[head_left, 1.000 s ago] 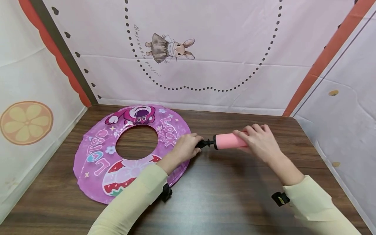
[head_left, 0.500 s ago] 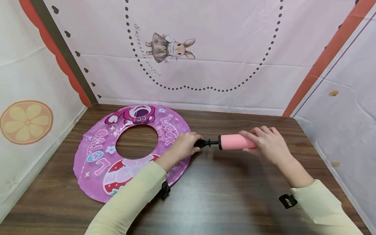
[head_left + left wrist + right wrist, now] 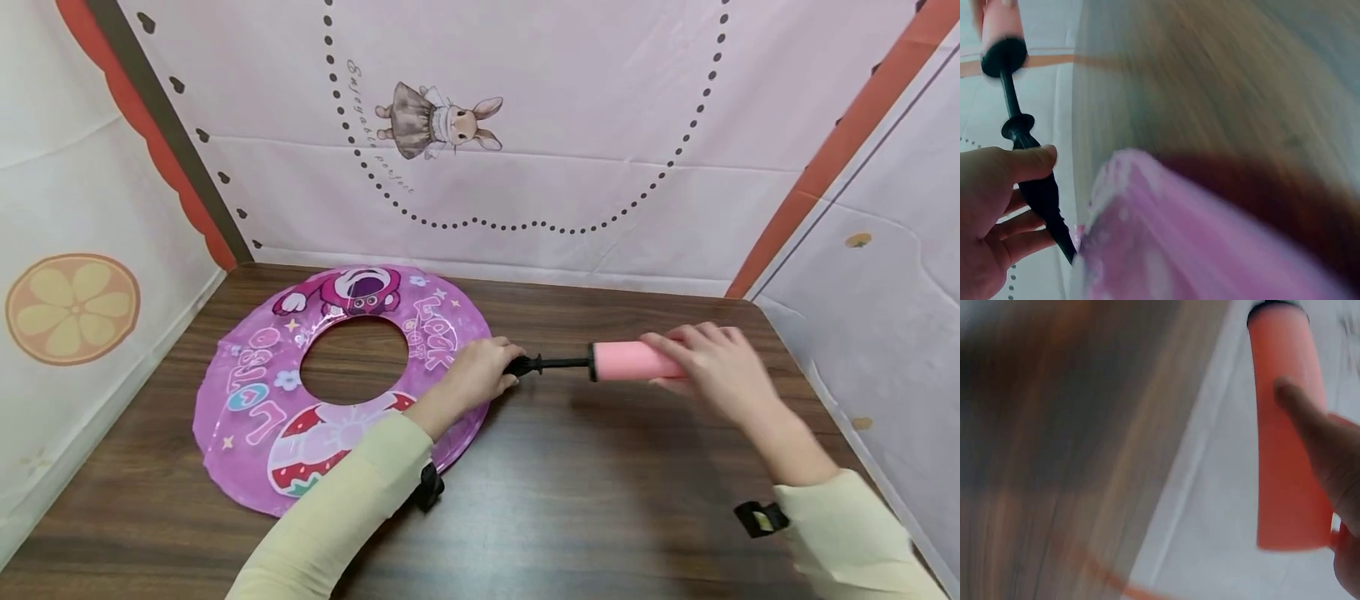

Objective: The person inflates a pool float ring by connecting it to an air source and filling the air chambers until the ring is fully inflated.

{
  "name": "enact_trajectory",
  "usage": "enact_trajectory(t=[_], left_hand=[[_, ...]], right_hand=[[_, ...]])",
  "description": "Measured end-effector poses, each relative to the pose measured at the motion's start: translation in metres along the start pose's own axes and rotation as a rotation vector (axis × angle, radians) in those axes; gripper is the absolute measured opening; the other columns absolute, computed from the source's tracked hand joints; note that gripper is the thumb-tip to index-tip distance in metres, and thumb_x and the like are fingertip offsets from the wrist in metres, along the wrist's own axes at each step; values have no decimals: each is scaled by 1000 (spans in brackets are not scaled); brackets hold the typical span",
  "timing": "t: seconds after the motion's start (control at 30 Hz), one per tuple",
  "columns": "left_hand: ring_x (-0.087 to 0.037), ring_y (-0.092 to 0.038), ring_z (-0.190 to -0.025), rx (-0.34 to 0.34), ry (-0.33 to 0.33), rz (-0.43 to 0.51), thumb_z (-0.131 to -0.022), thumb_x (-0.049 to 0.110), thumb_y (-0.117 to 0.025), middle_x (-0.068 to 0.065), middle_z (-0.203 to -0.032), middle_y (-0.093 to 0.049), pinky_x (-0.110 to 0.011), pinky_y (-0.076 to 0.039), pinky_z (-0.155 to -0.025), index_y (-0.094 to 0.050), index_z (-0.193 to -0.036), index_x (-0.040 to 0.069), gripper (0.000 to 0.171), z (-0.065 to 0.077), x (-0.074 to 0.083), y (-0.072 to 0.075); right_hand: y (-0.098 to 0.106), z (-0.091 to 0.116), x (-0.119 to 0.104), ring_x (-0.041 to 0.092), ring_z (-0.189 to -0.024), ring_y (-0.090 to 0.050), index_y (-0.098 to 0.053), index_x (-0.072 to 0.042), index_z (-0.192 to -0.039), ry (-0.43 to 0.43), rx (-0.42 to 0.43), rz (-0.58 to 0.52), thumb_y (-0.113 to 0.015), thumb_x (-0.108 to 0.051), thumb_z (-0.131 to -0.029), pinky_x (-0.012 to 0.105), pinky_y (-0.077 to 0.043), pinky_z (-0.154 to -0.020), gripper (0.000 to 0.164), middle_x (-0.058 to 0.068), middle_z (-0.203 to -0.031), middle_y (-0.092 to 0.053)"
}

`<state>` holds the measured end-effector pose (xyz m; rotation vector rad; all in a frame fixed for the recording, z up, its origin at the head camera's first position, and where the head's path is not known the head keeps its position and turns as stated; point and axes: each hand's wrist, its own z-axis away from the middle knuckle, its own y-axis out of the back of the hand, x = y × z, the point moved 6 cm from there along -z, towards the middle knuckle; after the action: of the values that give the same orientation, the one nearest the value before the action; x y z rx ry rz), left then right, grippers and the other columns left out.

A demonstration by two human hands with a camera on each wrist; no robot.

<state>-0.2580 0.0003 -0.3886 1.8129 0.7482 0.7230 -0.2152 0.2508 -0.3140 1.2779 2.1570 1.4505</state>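
Farther right than in the earlier frame, the pink barrel point(image 3: 633, 361) has been drawn along by the right hand point(image 3: 716, 367), so more of the black rod point(image 3: 566, 362) shows. On the left cloth wall point(image 3: 60, 183), an orange-slice print point(image 3: 72, 309) faces the worktop point(image 3: 562, 508). Next comes the purple ring point(image 3: 255, 400), lying flat and slack, its top near the worktop's back edge and close to the back left corner. Reaching over the ring from the front edge, a pale sleeve point(image 3: 345, 500) leads to the left hand point(image 3: 476, 375), which is clamped on the tapered black end point(image 3: 524, 366), thumb against fingers. Its tip meets the ring's rim; I cannot tell whether it sits inside. To the right, the rod runs straight into the barrel, held over the worktop's right half. The right hand is wrapped around the barrel's far end, its thumb along the side. Farthest right, its sleeve point(image 3: 855, 533) crosses near the worktop's right edge.
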Motion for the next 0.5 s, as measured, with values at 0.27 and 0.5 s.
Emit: enact_trajectory(t=[0.27, 0.5], left_hand=[[-24, -65, -84, 28, -20, -29, -74, 20, -76, -8, -98, -67, -35, -53, -78, -65, -109, 10, 38, -2, 5, 0], [-22, -64, -87, 31, 17, 16, -74, 21, -76, -6, -98, -66, -35, -52, -79, -65, -109, 11, 38, 0, -1, -2]], right_hand=[[-24, -28, -45, 32, -82, -56, -62, -18, -111, 42, 21, 74, -80, -43, -63, 46, -43, -64, 58, 11, -88, -62], [-25, -30, -47, 31, -86, -56, -61, -21, -114, 44, 20, 72, -80, -44, -62, 46, -44, -68, 60, 9, -91, -62]])
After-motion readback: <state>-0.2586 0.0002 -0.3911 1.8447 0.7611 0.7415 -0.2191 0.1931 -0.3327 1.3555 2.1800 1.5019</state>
